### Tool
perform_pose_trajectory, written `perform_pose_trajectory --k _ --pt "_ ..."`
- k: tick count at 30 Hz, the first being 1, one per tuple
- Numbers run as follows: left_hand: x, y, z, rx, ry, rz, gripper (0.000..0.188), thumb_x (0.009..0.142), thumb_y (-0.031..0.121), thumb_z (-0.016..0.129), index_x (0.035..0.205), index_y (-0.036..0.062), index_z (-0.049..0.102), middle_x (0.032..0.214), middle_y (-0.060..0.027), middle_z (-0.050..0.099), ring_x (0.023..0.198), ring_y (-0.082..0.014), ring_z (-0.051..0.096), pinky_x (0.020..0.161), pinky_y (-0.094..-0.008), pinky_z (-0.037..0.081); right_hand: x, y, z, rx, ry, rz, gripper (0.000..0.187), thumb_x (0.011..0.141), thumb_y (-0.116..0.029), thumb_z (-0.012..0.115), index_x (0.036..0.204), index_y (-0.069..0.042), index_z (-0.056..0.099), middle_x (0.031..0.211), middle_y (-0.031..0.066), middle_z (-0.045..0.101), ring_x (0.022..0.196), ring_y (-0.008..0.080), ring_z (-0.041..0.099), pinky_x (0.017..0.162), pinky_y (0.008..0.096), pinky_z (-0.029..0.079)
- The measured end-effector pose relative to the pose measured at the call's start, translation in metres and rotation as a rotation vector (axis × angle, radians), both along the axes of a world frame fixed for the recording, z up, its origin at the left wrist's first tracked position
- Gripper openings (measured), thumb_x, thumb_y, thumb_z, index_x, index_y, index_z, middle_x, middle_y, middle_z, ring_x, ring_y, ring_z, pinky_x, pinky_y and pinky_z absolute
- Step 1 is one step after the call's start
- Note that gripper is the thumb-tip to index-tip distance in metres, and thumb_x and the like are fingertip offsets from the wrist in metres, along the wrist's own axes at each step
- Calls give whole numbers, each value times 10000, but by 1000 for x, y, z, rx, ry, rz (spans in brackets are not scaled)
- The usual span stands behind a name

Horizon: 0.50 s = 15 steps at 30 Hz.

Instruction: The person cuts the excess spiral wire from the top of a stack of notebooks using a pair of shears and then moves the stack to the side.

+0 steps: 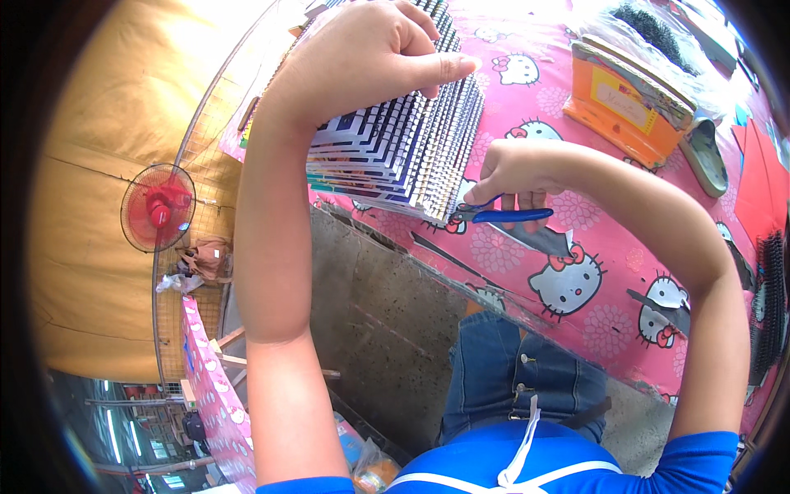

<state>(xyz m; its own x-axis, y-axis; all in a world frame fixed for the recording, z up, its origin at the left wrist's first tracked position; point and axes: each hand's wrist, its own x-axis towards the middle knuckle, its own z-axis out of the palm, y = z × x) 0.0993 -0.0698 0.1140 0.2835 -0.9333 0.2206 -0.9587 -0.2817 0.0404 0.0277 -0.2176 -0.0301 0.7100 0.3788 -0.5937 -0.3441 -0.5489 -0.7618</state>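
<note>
A tall stack of spiral-bound notebooks (403, 156) stands at the table's near left edge, with rows of binding coils along its side. Over the top of this stack is my left hand (370, 53), its fingers curled and its thumb stretched out to the right. What lies under those fingers is hidden. My right hand (514, 177) grips a pair of small blue-handled cutting pliers (514, 216). Their jaws point left, close to the lower right corner of the stack. I cannot tell whether the jaws touch a coil.
A pink patterned cloth (613, 288) covers the table. Toward the back right are an orange box (621, 107), a green slipper (706, 156) and red sheets (761, 181). Black binding coils (769, 296) lie at the right edge. A red fan (159, 207) is at the left.
</note>
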Motion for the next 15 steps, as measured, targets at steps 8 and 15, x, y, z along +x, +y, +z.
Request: perform_pose_trajectory --k 8,15 --pt "-1 0 4 22 75 2 370 809 315 713 580 27 673 634 -137 650 850 -256 669 750 -369 491 -42 11 -24 -532 -933 260 446 788 -377 720 1032 -18 620 899 152 624 897 297 633 786 435 489" --pt "-2 -4 6 41 69 -28 386 830 306 694 575 17 666 591 -115 630 819 -242 673 742 -351 495 -48 15 -58 -531 -1247 174 449 769 -357 727 1056 -32 611 1026 149 582 1009 296 577 839 450 454"
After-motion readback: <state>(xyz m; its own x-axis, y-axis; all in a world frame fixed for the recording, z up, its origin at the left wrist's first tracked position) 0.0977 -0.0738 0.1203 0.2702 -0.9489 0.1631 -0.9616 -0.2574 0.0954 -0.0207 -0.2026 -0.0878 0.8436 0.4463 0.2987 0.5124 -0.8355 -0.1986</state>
